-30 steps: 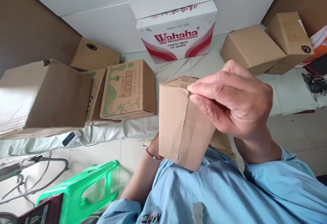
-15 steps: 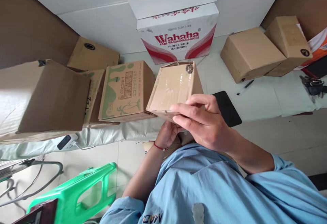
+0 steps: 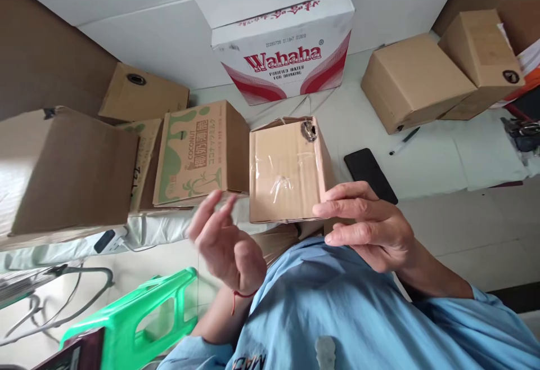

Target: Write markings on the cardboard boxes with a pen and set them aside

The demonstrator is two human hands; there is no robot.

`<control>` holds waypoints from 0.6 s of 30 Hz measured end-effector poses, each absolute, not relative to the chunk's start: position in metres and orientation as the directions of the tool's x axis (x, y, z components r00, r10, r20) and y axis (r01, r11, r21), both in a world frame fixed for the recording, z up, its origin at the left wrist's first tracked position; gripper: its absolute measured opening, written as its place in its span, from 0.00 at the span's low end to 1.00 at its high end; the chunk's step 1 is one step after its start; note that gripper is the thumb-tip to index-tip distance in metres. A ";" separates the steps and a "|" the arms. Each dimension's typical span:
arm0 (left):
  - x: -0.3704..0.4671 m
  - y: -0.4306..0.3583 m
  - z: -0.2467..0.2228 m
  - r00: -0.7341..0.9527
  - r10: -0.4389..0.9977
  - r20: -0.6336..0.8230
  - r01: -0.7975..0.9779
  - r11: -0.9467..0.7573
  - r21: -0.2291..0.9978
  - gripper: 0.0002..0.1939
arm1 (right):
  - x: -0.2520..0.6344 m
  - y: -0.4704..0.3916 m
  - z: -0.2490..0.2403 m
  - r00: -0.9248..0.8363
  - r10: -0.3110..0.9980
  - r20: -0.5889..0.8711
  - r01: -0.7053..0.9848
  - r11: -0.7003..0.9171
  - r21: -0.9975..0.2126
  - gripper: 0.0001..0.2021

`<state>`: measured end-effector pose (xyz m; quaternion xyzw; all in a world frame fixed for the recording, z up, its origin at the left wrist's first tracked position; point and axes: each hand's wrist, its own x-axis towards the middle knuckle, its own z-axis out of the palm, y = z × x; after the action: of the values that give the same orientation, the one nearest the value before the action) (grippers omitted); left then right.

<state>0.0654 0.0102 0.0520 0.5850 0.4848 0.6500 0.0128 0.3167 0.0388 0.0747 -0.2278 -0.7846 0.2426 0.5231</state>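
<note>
At the near edge of the cloth-covered table (image 3: 434,159), around the middle of its length, I have the small brown box (image 3: 280,181) in front of me, just beside the coconut carton (image 3: 196,156). My right hand (image 3: 365,221) has its fingertips against the box's near right corner, fingers loosely spread rather than wrapped round it; I take that light touch as steadying the box, since it sits so close to the edge. My left hand (image 3: 228,243) hangs in the air off the table's near edge, fingers half curled and blurred, apart from the box and with nothing in its grip that I can make out. Toward the far edge stands the white water carton (image 3: 287,58), probably pushed back to keep the near strip free for handling; the dark phone (image 3: 370,174) and the pen (image 3: 404,140) lie to the right, likely set aside for the same reason. The box's upper face is plain cardboard under glossy, creased clear tape, its far edge slightly uneven, with a dark, ragged round patch by the far right corner; whether that is a hole or a mark, I cannot tell.
</note>
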 end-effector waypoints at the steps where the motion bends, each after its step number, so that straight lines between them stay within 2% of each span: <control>1: 0.066 0.014 0.056 -0.231 0.493 0.839 0.608 -0.600 0.520 0.23 | 0.319 0.039 0.076 -0.334 0.630 0.701 0.109 0.765 -0.635 0.13; 3: 0.066 0.020 0.062 0.077 0.513 0.855 0.662 -0.667 0.341 0.24 | 0.330 0.041 0.076 -0.254 0.692 0.676 0.164 0.719 -0.675 0.12; 5: 0.065 0.025 0.066 0.313 0.619 0.720 0.647 -0.694 0.315 0.26 | 0.349 0.050 0.069 -0.109 0.771 0.627 0.294 0.628 -0.721 0.10; 6: 0.064 0.026 0.066 0.356 0.645 0.677 0.629 -0.701 0.337 0.28 | 0.362 0.057 0.063 -0.016 0.796 0.605 0.385 0.563 -0.731 0.09; 9: 0.065 0.030 0.065 0.260 0.636 0.726 0.595 -0.698 0.399 0.24 | 0.412 0.086 0.035 0.208 0.817 0.538 0.710 0.253 -0.657 0.12; 12: 0.068 0.031 0.062 0.128 0.627 0.768 0.590 -0.671 0.450 0.17 | 0.462 0.117 0.003 0.154 0.964 0.217 0.917 -0.058 -0.395 0.18; 13: 0.070 0.032 0.061 0.108 0.626 0.772 0.593 -0.664 0.455 0.16 | 0.476 0.126 -0.006 0.136 0.983 0.125 0.949 -0.093 -0.302 0.20; 15: 0.074 0.031 0.060 0.124 0.619 0.775 0.603 -0.668 0.437 0.18 | 0.495 0.140 -0.019 0.052 0.997 0.050 0.984 -0.042 -0.172 0.20; 18: 0.081 0.030 0.058 0.207 0.609 0.765 0.616 -0.689 0.382 0.25 | 0.506 0.154 -0.023 -0.051 0.996 0.072 0.990 0.060 -0.125 0.17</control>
<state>0.0808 0.0295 0.0578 0.7769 0.3943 0.4909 -0.0032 0.5059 0.1543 -0.0234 -0.6854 -0.7246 0.0207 0.0693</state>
